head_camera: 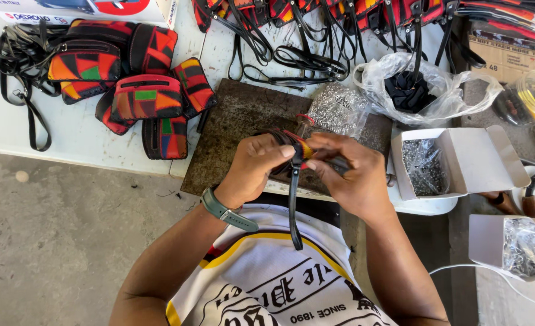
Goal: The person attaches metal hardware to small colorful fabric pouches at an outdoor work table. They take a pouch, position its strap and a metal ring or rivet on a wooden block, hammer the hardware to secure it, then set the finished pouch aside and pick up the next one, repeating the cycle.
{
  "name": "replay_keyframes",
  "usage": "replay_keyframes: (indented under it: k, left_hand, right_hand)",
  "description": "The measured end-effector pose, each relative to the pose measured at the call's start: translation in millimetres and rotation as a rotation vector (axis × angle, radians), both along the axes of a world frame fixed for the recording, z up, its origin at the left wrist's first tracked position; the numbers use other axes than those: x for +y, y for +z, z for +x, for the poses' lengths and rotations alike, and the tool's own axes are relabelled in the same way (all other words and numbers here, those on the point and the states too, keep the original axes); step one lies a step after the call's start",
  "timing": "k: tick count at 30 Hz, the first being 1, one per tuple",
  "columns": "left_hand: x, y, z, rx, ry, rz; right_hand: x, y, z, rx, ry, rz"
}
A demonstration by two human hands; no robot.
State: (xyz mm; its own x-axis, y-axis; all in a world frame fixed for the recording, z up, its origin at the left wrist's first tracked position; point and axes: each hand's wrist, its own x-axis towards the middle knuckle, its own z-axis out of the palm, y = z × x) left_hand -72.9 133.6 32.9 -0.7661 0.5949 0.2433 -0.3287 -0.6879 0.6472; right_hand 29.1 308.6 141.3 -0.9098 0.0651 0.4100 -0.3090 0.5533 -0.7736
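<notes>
Both hands pinched on a small patterned pouch above the dark board: left hand steadying, right hand fingers clamped by its dangling black strap.

White worktable in daylight — bare grey concrete floor below, left.

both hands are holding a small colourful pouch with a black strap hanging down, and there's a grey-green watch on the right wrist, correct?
Not quite: the head view shows the grey-green watch on the left wrist, not the right. Both the left hand and right hand do hold the colourful pouch, its black strap hanging down.
</notes>
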Motion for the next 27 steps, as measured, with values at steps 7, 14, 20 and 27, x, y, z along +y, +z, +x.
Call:
replay_keyframes:
  k: [7,14,20,27]
  left_hand:
    - [-45,44,-8,0.017,-0.204,-0.399]
    - [-74,53,14,0.265,-0.41,-0.717]
    - [-88,49,9,0.447,-0.44,-0.928]
    - [-110,53,4,0.623,-0.46,-1.178]
  right_hand:
    - [-2,17,29,0.254,0.272,0.481]
    - [-40,-10,51,0.245,0.507,0.447]
    - [-62,-35,48,0.306,0.545,0.466]
    - [-88,-65,41,0.374,0.581,0.423]
